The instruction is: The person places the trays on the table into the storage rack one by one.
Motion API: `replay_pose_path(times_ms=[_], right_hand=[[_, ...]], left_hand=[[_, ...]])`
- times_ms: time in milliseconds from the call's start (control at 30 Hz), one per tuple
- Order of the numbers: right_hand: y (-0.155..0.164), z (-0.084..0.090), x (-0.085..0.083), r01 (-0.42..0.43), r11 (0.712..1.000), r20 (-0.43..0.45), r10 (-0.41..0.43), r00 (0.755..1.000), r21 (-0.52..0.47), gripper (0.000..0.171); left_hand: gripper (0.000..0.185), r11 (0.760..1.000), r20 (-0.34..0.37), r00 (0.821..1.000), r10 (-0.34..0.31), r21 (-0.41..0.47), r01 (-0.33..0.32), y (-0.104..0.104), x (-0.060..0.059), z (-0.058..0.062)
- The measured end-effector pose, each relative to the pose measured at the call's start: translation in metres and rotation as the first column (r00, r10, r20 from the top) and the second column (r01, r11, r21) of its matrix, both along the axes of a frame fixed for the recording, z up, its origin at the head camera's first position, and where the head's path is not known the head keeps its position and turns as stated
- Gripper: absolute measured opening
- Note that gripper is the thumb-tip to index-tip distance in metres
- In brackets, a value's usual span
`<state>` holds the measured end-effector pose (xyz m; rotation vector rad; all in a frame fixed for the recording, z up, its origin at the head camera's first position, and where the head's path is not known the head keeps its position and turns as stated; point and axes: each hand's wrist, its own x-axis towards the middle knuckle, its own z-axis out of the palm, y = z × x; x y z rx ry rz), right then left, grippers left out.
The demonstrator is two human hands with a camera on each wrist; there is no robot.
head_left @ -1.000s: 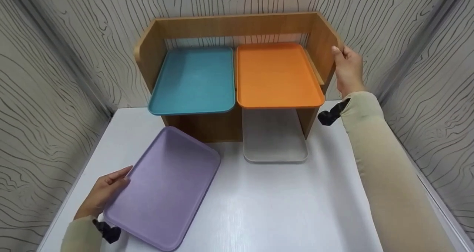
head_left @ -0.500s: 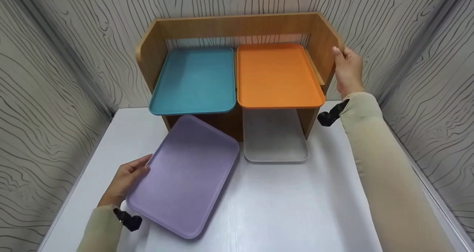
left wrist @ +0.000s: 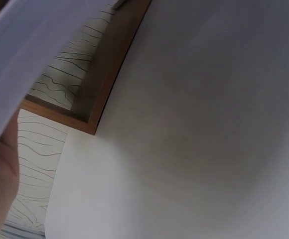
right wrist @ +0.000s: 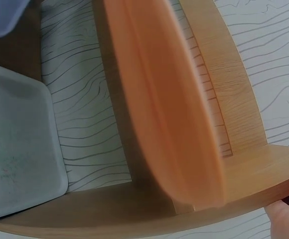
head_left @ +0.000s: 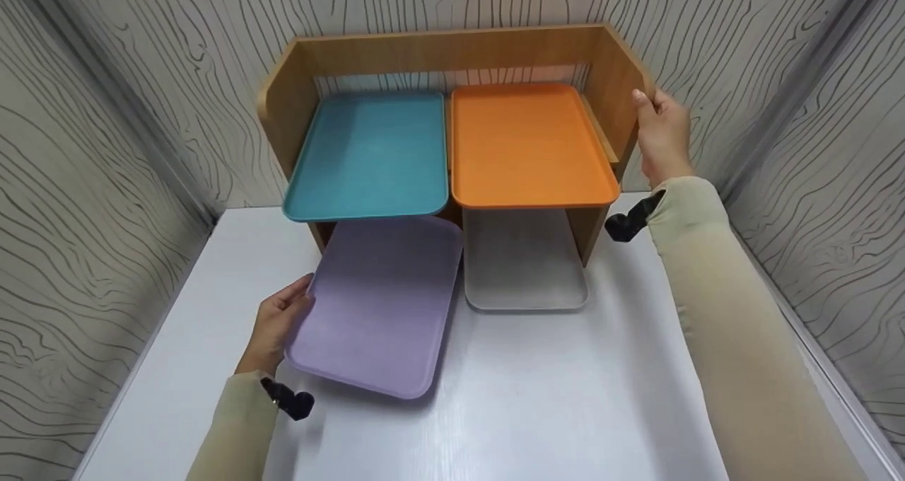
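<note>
Trays: purple tray [head_left: 378, 304], teal tray [head_left: 368, 155], orange tray [head_left: 527, 145], grey tray [head_left: 523, 265].

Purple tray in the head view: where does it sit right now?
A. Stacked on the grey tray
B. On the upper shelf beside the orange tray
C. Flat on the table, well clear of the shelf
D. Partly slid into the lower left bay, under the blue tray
D: the purple tray, held at its edge by the left hand, has its far end tucked beneath the blue tray in the wooden shelf.

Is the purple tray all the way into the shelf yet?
Partly in. The purple tray has its far end under the blue tray; most sticks out over the table, held by the left hand.
</note>
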<state>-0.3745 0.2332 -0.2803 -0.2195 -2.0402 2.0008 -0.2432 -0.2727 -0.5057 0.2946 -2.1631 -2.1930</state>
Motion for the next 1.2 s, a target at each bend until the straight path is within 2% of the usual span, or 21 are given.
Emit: replay_pose_path(times_ms=[200, 333, 400, 633, 867, 1200], right_hand=[[0.001, 0.001, 0.001, -0.011, 1.000, -0.027, 0.011, 1.000, 0.000, 0.045], [0.002, 0.001, 0.001, -0.006, 1.000, -0.024, 0.006, 1.000, 0.003, 0.046], [0.003, 0.002, 0.001, -0.005, 1.000, -0.019, 0.005, 1.000, 0.003, 0.046], [0.003, 0.002, 0.001, -0.020, 1.000, -0.034, 0.019, 0.999, -0.021, 0.046], [0.004, 0.001, 0.001, -0.015, 1.000, -0.035, 0.014, 0.999, -0.019, 0.046], [0.001, -0.001, -0.001, -0.006, 1.000, -0.023, 0.007, 1.000, 0.004, 0.046]], left_hand=[[0.045, 0.999, -0.018, 1.000, -0.007, -0.037, 0.006, 0.010, -0.021, 0.003], [0.045, 1.000, -0.030, 0.999, -0.014, -0.008, 0.014, 0.016, -0.034, 0.005], [0.045, 1.000, -0.022, 1.000, -0.003, 0.007, 0.003, 0.020, -0.040, 0.006], [0.043, 0.998, 0.026, 0.998, 0.054, -0.030, -0.053, 0.028, -0.058, 0.009], [0.039, 0.997, 0.007, 0.997, 0.071, 0.016, -0.071, 0.035, -0.066, 0.008], [0.039, 0.994, 0.082, 0.991, 0.101, 0.036, -0.104, 0.037, -0.072, 0.004]])
